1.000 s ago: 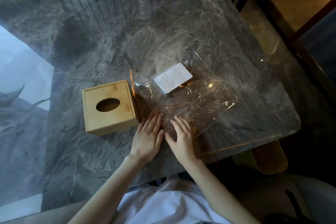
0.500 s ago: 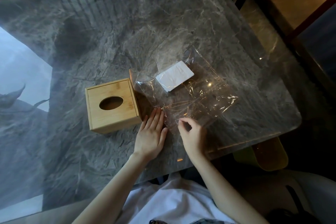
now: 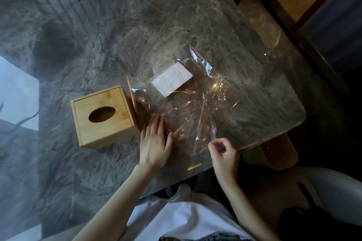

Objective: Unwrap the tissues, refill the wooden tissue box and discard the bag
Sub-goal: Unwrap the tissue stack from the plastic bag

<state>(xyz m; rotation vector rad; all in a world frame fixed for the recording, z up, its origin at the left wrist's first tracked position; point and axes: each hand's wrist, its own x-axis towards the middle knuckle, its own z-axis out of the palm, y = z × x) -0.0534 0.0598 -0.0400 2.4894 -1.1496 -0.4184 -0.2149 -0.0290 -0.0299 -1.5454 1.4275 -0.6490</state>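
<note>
My left hand (image 3: 155, 143) lies flat, pinning the flimsy, slippery bag (image 3: 188, 111); my right hand (image 3: 223, 149) pinches its near edge.

Grey marble table (image 3: 98, 162) (dim room)

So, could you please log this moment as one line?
left hand: flat on clear bag | right hand: pinching bag edge | tissues: inside bag | wooden box: unfilled

Head view, steeply down onto table (image 3: 82, 172)
</note>
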